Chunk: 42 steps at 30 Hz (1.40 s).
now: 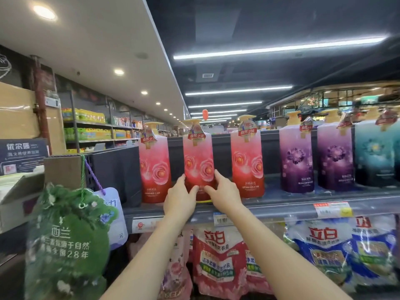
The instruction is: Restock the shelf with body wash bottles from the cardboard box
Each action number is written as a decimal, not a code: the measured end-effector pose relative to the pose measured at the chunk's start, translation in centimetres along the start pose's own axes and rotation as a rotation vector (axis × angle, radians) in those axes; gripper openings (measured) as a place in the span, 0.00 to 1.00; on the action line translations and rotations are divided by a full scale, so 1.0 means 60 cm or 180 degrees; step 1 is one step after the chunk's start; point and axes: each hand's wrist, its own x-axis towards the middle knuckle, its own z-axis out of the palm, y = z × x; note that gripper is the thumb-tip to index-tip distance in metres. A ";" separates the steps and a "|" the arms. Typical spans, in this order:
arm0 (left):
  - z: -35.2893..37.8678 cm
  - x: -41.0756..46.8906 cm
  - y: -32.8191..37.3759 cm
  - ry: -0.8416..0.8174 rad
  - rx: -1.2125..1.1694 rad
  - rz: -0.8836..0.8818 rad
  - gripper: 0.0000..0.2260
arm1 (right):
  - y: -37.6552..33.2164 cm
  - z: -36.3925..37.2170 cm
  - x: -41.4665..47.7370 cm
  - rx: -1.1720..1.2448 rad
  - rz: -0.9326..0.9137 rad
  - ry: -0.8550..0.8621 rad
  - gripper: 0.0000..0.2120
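Three red rose-print body wash bottles with gold pumps stand upright on the top shelf [281,204]. Both my hands grip the lower part of the middle red bottle [198,156]: my left hand [179,199] on its left side, my right hand [223,191] on its right. Its base rests at the shelf's front edge. The left red bottle [154,163] and the right red bottle [246,159] stand apart from it on either side. The cardboard box is out of view.
Two purple bottles [296,159] [335,156] and a teal bottle [375,152] continue the row rightward. Detergent refill bags [218,256] hang below the shelf. A green hanging tag [67,241] dangles at lower left beside a dark panel [116,169].
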 end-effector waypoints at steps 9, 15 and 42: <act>-0.010 0.001 -0.007 -0.0078 -0.0214 0.0125 0.27 | -0.009 0.000 -0.001 -0.0079 0.0058 -0.0001 0.24; -0.059 -0.013 -0.014 0.1491 -0.0258 0.0315 0.19 | -0.017 0.019 -0.012 0.0313 0.0223 0.0740 0.35; -0.078 0.025 -0.057 0.0705 0.0277 -0.0777 0.46 | -0.041 0.040 0.000 -0.0692 0.0622 0.0323 0.42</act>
